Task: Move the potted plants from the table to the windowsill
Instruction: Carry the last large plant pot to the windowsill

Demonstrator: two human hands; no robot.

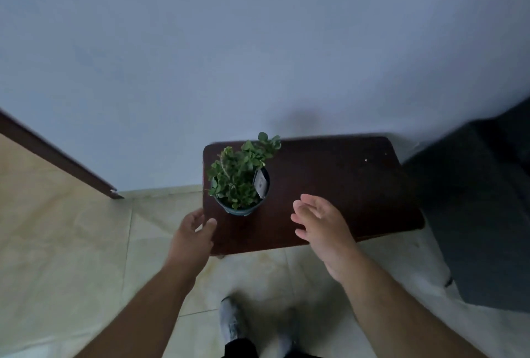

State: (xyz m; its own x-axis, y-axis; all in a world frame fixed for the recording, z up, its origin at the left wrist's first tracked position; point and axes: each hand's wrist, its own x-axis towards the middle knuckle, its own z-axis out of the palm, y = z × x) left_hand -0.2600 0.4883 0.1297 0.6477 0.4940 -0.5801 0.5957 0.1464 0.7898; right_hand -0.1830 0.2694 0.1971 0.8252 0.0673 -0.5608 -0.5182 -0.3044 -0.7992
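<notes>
One potted plant (239,183) with small green leaves stands in a dark round pot, a label stuck in its soil, on the left end of a dark brown low table (338,185). My left hand (193,233) hovers at the table's left front edge, just below and left of the pot, fingers apart, holding nothing. My right hand (318,223) is over the table to the right of the pot, palm turned inward and fingers spread, empty. Neither hand touches the pot. No windowsill is in view.
A pale wall rises behind the table. A dark sofa or cushion block (481,200) stands to the right. A dark door edge (57,157) runs at the left over a beige tiled floor (71,243). My socked feet (232,323) are below.
</notes>
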